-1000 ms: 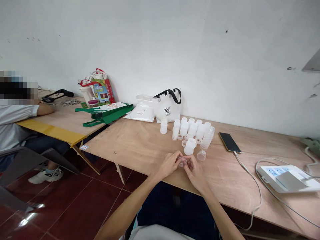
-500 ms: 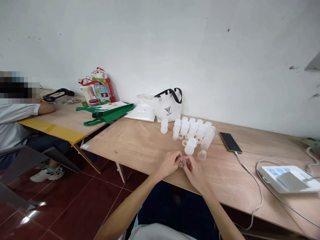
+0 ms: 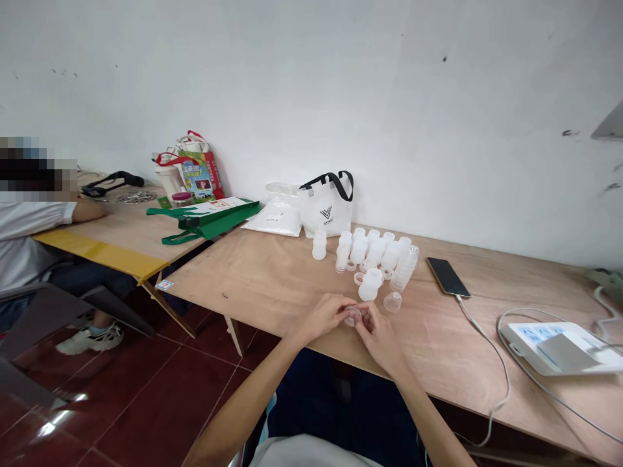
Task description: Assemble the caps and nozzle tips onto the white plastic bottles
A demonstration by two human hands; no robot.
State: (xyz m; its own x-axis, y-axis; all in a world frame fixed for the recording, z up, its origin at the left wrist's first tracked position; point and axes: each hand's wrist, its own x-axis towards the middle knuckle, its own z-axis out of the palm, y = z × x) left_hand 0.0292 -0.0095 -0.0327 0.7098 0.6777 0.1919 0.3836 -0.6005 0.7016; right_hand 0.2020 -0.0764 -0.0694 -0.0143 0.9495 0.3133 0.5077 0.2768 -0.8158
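Between my two hands, near the table's front edge, is a small round clear plastic piece [image 3: 352, 317], perhaps a cap or ring; its exact kind is hard to make out. The fingers of my left hand [image 3: 327, 318] close on its left side. My right hand [image 3: 378, 329] pinches it from the right. Just beyond stands a frosted white plastic bottle [image 3: 370, 284]. A clear plastic cup [image 3: 392, 301] lies tipped on its side to the right of it. Several more white bottles [image 3: 376, 246] stand in a group farther back, with loose rings [image 3: 359, 278] among them.
A stack of clear cups [image 3: 405, 269] leans beside the bottles. Behind are a white bag [image 3: 326, 211] and a plastic packet [image 3: 276, 217]. To the right lie a phone [image 3: 448, 277] on a cable and a white box [image 3: 559, 350]. A person [image 3: 29, 227] sits at the left table.
My left hand's fingers have shifted slightly around the clear plastic piece. Both hands stay at the same place, and the other things have not moved.
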